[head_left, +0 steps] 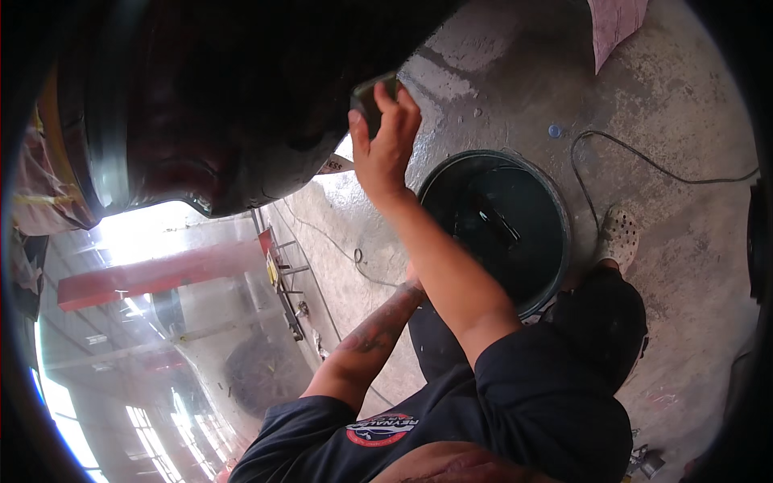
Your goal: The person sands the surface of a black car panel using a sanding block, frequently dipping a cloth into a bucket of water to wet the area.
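My right hand (pixel 388 137) reaches up and forward, its fingers closed round a dark greenish-grey block (pixel 369 103) with rounded corners. The block is at the edge of a large, dark, glossy car body panel (pixel 209 105), which fills the upper left. Whether the block presses on the panel, I cannot tell. Below, my left hand (pixel 414 278) is mostly hidden behind my right forearm, near the rim of a dark round bucket (pixel 566 233); its fingers do not show. A dark shiny object (pixel 498 219) shows inside the bucket.
The wet, stained concrete floor (pixel 676 241) holds a thin dark cable (pixel 644 157) and a small blue cap (pixel 555 130) right of the bucket. My shoe with holes (pixel 620 233) stands beside it. Masking paper (pixel 48 173) covers part of the car at far left. Pink paper (pixel 616 28) hangs at the top right.
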A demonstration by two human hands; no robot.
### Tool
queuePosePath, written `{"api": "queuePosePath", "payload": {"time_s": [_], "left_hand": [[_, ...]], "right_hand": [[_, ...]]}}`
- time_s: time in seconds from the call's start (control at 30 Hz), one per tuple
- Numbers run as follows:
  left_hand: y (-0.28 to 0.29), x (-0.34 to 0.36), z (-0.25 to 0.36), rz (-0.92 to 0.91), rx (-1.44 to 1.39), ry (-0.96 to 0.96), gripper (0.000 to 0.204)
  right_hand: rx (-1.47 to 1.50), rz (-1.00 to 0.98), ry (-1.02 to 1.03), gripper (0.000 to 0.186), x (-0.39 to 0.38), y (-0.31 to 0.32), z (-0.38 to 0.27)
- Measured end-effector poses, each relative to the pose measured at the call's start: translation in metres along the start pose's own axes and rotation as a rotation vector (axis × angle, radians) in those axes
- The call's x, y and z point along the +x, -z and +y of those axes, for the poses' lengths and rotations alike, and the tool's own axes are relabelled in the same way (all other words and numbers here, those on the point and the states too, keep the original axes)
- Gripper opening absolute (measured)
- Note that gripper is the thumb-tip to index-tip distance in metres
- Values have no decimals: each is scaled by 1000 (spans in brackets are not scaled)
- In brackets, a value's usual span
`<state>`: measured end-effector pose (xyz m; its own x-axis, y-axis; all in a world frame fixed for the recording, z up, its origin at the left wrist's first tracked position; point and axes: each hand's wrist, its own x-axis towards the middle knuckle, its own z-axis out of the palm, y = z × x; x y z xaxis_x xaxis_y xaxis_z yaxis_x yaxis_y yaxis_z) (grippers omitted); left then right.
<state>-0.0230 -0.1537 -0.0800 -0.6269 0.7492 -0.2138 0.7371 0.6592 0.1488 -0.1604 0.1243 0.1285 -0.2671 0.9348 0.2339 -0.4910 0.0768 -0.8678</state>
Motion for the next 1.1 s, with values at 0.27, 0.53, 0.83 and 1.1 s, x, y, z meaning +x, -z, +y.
{"api": "queuePosePath", "payload": {"time_s": [0.27,0.53,0.83,1.1], "left_hand": [[100,96,129,-199,25,75,41],[14,52,59,33,-593,369,45],[96,94,123,7,-17,-57,40],[99,95,127,-13,18,-59,42]], "right_hand": [[-120,178,-71,43,153,52,50],[-71,87,-7,53,50,20,36],[0,320,-249,42,178,42,67],[31,312,-75,45,212,43,24]]}}
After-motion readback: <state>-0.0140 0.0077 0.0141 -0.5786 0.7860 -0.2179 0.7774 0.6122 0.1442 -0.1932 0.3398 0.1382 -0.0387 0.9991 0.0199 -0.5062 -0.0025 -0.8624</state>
